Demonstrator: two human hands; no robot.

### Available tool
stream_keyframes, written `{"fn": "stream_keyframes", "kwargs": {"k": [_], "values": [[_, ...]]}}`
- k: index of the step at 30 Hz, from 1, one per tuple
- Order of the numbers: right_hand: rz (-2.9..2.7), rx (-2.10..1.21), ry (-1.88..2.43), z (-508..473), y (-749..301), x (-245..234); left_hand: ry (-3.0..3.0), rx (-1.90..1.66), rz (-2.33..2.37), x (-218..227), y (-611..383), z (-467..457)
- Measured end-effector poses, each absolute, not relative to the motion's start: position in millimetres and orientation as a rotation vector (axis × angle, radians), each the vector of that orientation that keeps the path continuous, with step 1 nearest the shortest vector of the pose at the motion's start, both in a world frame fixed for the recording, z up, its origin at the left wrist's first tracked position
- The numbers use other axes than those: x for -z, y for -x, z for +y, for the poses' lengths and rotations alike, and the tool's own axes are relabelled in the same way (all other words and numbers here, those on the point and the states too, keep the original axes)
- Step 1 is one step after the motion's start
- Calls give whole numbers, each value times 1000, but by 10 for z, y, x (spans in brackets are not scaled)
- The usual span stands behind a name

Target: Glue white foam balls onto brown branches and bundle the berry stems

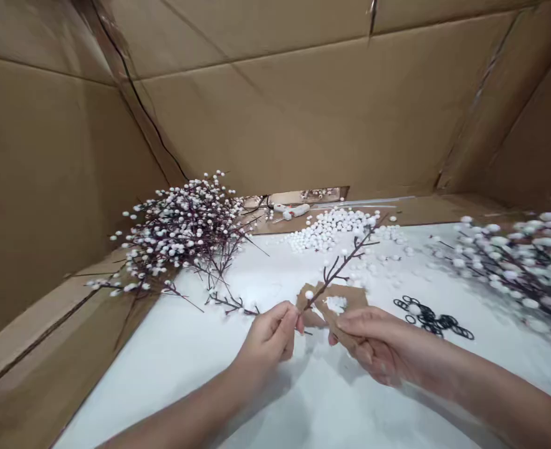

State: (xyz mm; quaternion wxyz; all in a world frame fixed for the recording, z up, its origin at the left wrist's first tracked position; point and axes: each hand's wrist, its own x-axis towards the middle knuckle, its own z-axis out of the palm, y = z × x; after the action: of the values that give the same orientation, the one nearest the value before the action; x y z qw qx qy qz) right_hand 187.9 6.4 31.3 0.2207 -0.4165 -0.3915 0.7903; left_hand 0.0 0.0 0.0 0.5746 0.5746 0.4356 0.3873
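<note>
Left hand [268, 333] pinching a thin dark artificial twig [343, 262], apparently light, springy and best held by its bare stem, just before loose foam beads [326, 231]; right hand [369, 343] grasping a cardboard scrap [345, 298].

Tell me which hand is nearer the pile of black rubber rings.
Right. The right hand is just below and to the left of the black rubber rings, not touching them; the left hand is farther left, beyond the right hand.
</note>
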Motion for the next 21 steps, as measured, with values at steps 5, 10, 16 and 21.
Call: {"fn": "stream_keyframes", "kwargs": {"k": [5, 10, 16, 21], "values": [[-1104, -2180, 1129, 71, -1910, -296, -1357, -890, 1017, -34, 21, 1], [-1112, -2178, 1088, 67, -1935, -270, -1382, -886, 1014, -42, 24, 23], [-1135, -2169, 1081, 69, -1952, -244, -1356, -891, 1004, -37, 45, 20], [-1131, -2160, 1068, 93, -1964, -218, -1315, -928, 976, -14, 55, 44]]}}
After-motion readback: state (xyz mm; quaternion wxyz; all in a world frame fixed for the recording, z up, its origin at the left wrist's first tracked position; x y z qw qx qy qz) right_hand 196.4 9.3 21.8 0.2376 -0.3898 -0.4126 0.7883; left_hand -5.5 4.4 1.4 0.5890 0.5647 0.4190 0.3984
